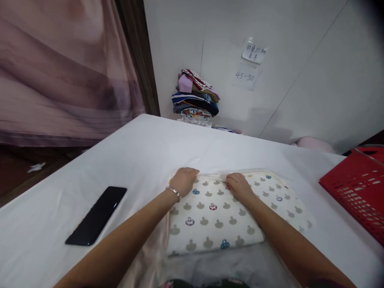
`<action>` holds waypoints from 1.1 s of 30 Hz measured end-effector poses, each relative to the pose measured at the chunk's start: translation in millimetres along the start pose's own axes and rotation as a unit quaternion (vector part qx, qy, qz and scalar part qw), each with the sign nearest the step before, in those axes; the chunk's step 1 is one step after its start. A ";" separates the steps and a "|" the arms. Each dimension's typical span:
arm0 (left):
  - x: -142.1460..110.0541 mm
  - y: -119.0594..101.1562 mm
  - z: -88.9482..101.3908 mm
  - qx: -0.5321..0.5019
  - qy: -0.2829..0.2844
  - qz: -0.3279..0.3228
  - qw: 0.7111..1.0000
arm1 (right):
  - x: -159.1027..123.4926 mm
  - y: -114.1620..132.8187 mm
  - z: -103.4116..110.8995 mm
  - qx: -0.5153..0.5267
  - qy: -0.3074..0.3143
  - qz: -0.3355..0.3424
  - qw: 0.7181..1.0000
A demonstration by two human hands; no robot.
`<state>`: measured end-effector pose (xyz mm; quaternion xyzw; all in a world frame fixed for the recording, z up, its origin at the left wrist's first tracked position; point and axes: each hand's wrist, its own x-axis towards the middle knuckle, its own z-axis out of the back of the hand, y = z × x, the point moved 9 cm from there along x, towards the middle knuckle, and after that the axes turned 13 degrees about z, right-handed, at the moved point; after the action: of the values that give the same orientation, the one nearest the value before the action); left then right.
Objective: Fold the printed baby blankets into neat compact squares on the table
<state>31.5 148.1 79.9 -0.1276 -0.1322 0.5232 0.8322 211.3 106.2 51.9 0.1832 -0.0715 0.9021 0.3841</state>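
Note:
A white cloth (216, 224) printed with grey mushroom shapes, a few of them blue, red or purple, lies partly folded in front of me. Its left part is a layered rectangle, while a thinner flap (270, 192) spreads to the right. At the far left corner, my left hand (183, 181), a bracelet on its wrist, has its fingers bent over the cloth's edge. My right hand (239, 187) grips the far edge near the middle, where the layered part meets the flap. The fingertips of both hands are partly hidden.
A black phone (96, 216) lies on the white-covered table (135, 156) at left. A red basket (357, 184) stands at the right edge. Behind the table, folded clothes (196, 98) are stacked against the wall, which bears handwritten papers (246, 76). A pinkish curtain (66, 72) hangs at left.

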 end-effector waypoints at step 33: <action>11.6 0.6 -17.7 -0.012 0.039 0.064 0.997 | 10.5 -23.2 -0.6 0.147 0.019 -0.074 0.986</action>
<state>42.1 157.6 64.2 -0.1660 -0.0974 0.5681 0.8001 221.1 129.5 55.1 0.2256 0.0827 0.8754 0.4195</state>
